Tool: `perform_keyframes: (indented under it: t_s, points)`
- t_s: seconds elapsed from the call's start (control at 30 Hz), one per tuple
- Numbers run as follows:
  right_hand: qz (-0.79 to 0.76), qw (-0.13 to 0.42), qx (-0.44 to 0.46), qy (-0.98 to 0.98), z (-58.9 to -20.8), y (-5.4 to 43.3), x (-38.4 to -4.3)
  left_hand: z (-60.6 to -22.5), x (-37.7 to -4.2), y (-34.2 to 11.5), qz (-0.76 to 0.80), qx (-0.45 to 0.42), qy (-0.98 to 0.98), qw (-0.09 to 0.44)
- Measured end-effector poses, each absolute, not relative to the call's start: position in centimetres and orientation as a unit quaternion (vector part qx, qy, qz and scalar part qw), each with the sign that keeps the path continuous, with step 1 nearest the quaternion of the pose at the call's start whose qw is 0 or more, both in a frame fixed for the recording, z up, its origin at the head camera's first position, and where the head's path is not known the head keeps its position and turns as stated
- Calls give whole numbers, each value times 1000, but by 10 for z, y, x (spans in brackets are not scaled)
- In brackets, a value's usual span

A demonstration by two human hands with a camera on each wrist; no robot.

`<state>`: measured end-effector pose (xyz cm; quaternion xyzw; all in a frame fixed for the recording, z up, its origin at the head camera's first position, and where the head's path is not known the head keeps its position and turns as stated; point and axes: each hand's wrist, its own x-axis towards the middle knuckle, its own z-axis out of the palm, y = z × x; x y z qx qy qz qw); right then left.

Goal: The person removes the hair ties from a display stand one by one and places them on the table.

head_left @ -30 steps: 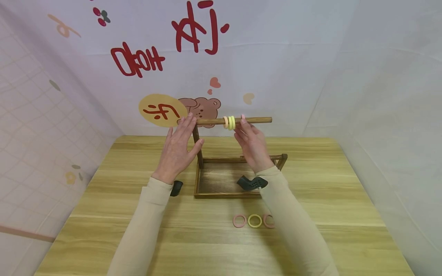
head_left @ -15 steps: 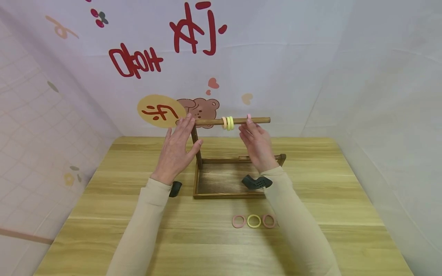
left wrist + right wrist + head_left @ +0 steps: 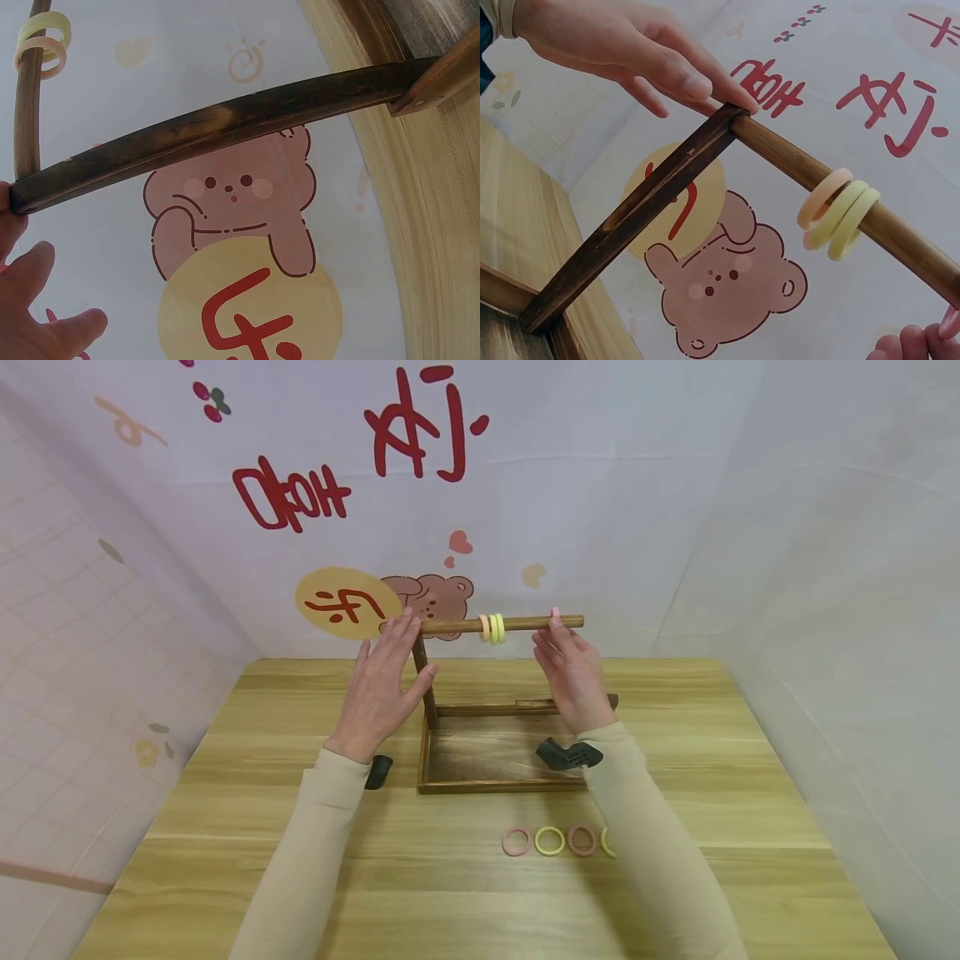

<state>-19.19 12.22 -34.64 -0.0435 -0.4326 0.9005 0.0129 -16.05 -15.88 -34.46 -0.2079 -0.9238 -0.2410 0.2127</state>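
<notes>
My left hand [image 3: 378, 687] rests with straight fingers on the top of the wooden stand's post [image 3: 634, 221], where the horizontal rod [image 3: 450, 626] joins it. Around the rod's middle hang a peach ring [image 3: 825, 198] and two yellow rings [image 3: 497, 628], close together. Near the rod's free right end, my right hand [image 3: 573, 672] pinches a small pink ring [image 3: 555, 612] between thumb and finger. That ring encircles the rod, mostly hidden by the fingers. In the right wrist view only the fingertips [image 3: 915, 343] of this hand show, at the lower right corner.
The stand's tray-like base [image 3: 487, 786] sits on the wood-grain table [image 3: 360, 893]. In front of it several rings lie in a row, among them a pink ring [image 3: 517, 841] and a yellow ring [image 3: 550, 841]. The right sleeve partly covers the row. A printed cloth [image 3: 600, 527] hangs behind.
My right hand has slid the pink ring rightwards along the rod, away from the other rings and towards the free end. The left hand stays on the post top.
</notes>
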Motion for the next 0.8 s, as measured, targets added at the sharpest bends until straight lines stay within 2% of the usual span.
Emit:
perform_keyframes:
  t_s: [0.8]
  points:
    - [899, 46, -53, -433, -345, 148, -198, -344, -161, -159, -243, -206, -925, 205]
